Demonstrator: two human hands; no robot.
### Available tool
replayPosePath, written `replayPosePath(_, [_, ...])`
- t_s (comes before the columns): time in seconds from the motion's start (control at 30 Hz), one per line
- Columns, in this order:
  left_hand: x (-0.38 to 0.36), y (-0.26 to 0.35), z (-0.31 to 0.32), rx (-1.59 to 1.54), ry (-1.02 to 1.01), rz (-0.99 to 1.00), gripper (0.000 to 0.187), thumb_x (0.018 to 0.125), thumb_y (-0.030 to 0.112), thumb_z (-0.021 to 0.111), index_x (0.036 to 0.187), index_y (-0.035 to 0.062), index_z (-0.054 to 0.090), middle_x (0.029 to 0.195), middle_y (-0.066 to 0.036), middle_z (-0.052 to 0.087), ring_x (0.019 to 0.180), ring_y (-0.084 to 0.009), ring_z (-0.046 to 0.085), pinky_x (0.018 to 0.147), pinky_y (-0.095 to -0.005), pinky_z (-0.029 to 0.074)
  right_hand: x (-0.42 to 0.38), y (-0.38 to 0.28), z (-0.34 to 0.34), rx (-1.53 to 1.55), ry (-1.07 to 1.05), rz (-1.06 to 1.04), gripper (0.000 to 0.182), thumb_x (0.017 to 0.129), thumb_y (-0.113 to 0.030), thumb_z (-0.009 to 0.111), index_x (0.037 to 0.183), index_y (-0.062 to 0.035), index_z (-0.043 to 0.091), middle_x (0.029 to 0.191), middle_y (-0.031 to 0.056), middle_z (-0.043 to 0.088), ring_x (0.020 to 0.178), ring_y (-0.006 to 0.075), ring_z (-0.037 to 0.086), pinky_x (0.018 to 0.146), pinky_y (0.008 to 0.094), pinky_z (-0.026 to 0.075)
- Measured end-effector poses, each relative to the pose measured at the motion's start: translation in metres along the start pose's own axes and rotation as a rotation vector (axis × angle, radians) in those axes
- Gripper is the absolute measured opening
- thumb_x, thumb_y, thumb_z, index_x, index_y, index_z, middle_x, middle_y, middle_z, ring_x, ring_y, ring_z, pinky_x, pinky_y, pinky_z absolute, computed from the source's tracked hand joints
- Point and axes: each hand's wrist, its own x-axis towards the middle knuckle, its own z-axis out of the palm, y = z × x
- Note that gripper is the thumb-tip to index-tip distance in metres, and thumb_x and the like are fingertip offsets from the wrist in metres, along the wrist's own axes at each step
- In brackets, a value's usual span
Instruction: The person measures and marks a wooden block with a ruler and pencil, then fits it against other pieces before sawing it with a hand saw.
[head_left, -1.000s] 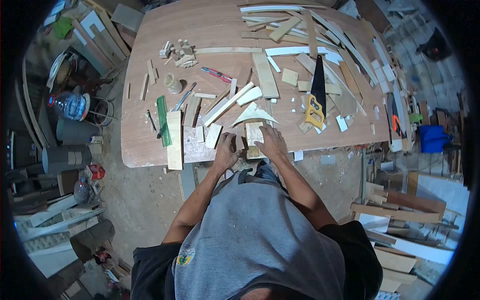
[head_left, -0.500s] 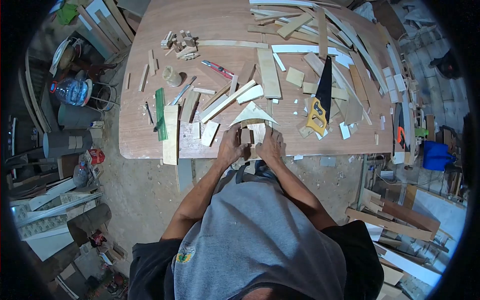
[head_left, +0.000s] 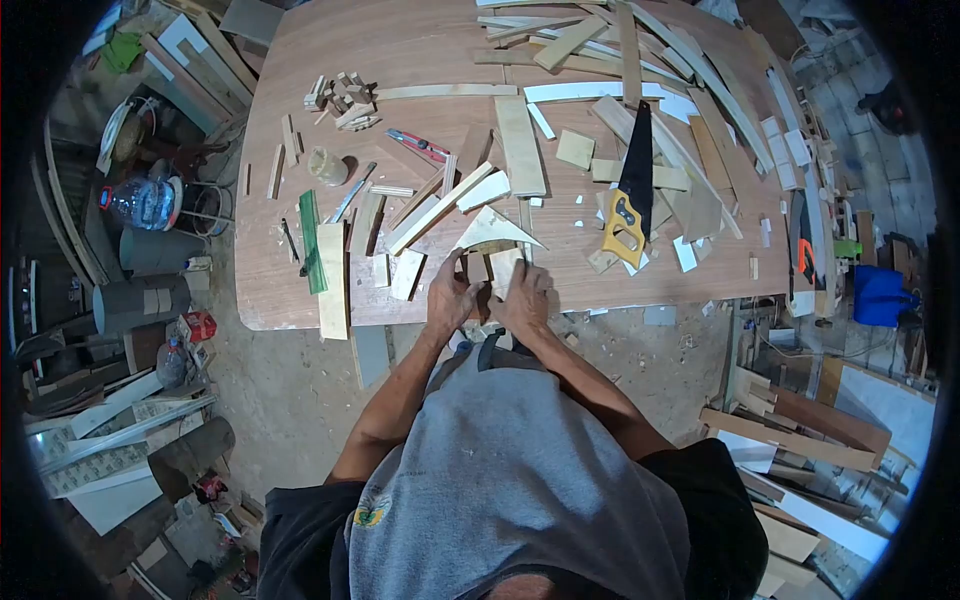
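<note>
At the lower middle of the table (head_left: pixel 400 45), just below the centre of the frame, a pale wooden piece (head_left: pixel 506 264) and a brown block (head_left: pixel 477 269) stood side by side between the two hands. The long axis of each ran roughly up and down the frame, the far ends toward the top; the near ends were partly hidden by fingers. The right hand (head_left: pixel 523 300) was half closed around the pale wooden piece, fingers along its right side and thumb near its lower end. The left hand (head_left: pixel 453 301) was partly curled at the left of the brown block, thumb turned inward; whether it gripped the block could not be told. Just above lay a white three-pointed piece (head_left: pixel 495 229), long axis left to right, one tip toward the top. Right of centre, a yellow-handled saw (head_left: pixel 632 190) pointed its black blade to the top of the frame. At the lower left of the grey sweatshirt (head_left: pixel 540 450) sat a green and yellow emblem (head_left: pixel 371 511), with dark lettering above it too small to read
</note>
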Motion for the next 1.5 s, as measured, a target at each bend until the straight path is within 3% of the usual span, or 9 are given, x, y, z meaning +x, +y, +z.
replayPosePath(0.1, [0.001, 0.004, 0.008, 0.067, -0.063, 0.018, 0.072, 0.077, 0.011, 0.082, 0.139, 0.004, 0.048, 0.118, -0.022, 0.067, 0.098, -0.0349, 0.07, 0.079, -0.041, 0.057, -0.013, 0.024, -0.021, 0.074, 0.018, 0.073, 0.079, 0.071, -0.028, 0.078, 0.134, 0.003, 0.04, 0.128, 0.028, 0.044, 0.122, 0.0465, 0.045, 0.097, 0.0564, 0.044])
replayPosePath(0.13, [0.002, 0.001, 0.016, 0.131, 0.005, 0.149, 0.071, 0.077, 0.015, 0.083, 0.139, 0.0075, 0.049, 0.116, -0.022, 0.068, 0.101, -0.0395, 0.068, 0.082, -0.0451, 0.055, -0.018, 0.037, -0.024, 0.066, 0.016, 0.072, 0.079, 0.071, -0.028, 0.078, 0.134, 0.003, 0.04, 0.128, 0.028, 0.044, 0.122, 0.0465, 0.045, 0.097, 0.0564, 0.044])
replayPosePath(0.23, [0.011, -0.001, 0.032, 0.183, -0.147, 0.08, 0.071, 0.077, 0.017, 0.083, 0.138, 0.0097, 0.049, 0.117, -0.022, 0.068, 0.104, -0.0425, 0.066, 0.087, -0.0481, 0.054, -0.022, 0.076, -0.024, -0.061, 0.121, 0.051, 0.079, 0.07, -0.027, 0.079, 0.133, 0.0019, 0.042, 0.126, 0.0272, 0.045, 0.124, 0.0457, 0.043, 0.101, 0.0547, 0.04])
replayPosePath(0.4, [0.01, -0.006, 0.033, 0.238, -0.14, 0.126, 0.071, 0.078, 0.026, 0.081, 0.138, 0.0093, 0.047, 0.121, -0.018, 0.064, 0.103, -0.0406, 0.066, 0.083, -0.0493, 0.055, -0.022, 0.105, -0.019, -0.111, 0.105, 0.002, 0.067, 0.079, -0.023, 0.076, 0.134, 0.0017, 0.045, 0.137, 0.028, 0.043, 0.132, 0.045, 0.038, 0.107, 0.0558, 0.034])
replayPosePath(0.53, [0.003, 0.006, 0.029, 0.242, -0.073, 0.111, 0.067, 0.081, 0.03, 0.079, 0.136, 0.0085, 0.047, 0.125, -0.019, 0.062, 0.104, -0.0412, 0.066, 0.083, -0.0495, 0.055, -0.023, 0.088, -0.018, -0.154, 0.233, -0.139, 0.057, 0.08, -0.016, 0.074, 0.13, -0.0004, 0.052, 0.134, 0.0258, 0.049, 0.126, 0.0443, 0.044, 0.102, 0.0533, 0.04])
replayPosePath(0.6, [0.0, 0.016, 0.027, 0.259, -0.005, 0.061, 0.059, 0.087, 0.03, 0.073, 0.135, 0.0058, 0.049, 0.124, -0.02, 0.061, 0.104, -0.0422, 0.065, 0.083, -0.0498, 0.055, -0.01, 0.072, -0.016, 0.188, 0.057, -0.182, 0.053, 0.081, -0.017, 0.074, 0.127, 0.0005, 0.056, 0.127, 0.0265, 0.054, 0.119, 0.0448, 0.052, 0.099, 0.0511, 0.045])
replayPosePath(0.9, [-0.008, -0.023, 0.031, 0.147, -0.019, 0.137, 0.033, 0.091, 0.007, 0.059, 0.123, -0.0017, 0.058, 0.112, -0.025, 0.062, 0.099, -0.0437, 0.063, 0.087, -0.0475, 0.052, 0.031, 0.027, 0.0, 0.128, -0.09, -0.263, 0.052, 0.084, -0.013, 0.07, 0.132, -0.0009, 0.053, 0.119, 0.0254, 0.056, 0.109, 0.0464, 0.058, 0.09, 0.0539, 0.051])
replayPosePath(1.43, [-0.005, -0.033, 0.038, 0.119, -0.036, 0.104, 0.034, 0.087, 0.009, 0.066, 0.118, -0.0022, 0.06, 0.112, -0.025, 0.066, 0.104, -0.0424, 0.064, 0.09, -0.0463, 0.052, 0.046, 0.036, 0.0, 0.193, -0.095, -0.404, 0.06, 0.082, -0.005, 0.067, 0.139, 0.0018, 0.048, 0.133, 0.0276, 0.05, 0.12, 0.0472, 0.054, 0.099, 0.0498, 0.049])
replayPosePath(1.5, [-0.003, -0.03, 0.037, 0.092, -0.108, -0.006, 0.037, 0.086, 0.009, 0.066, 0.121, -0.0033, 0.06, 0.11, -0.026, 0.067, 0.103, -0.043, 0.065, 0.09, -0.0463, 0.053, 0.048, 0.042, 0.007, 0.305, 0.011, -0.485, 0.051, 0.083, -0.006, 0.066, 0.131, 0.0016, 0.053, 0.127, 0.027, 0.055, 0.117, 0.0465, 0.054, 0.099, 0.0503, 0.046])
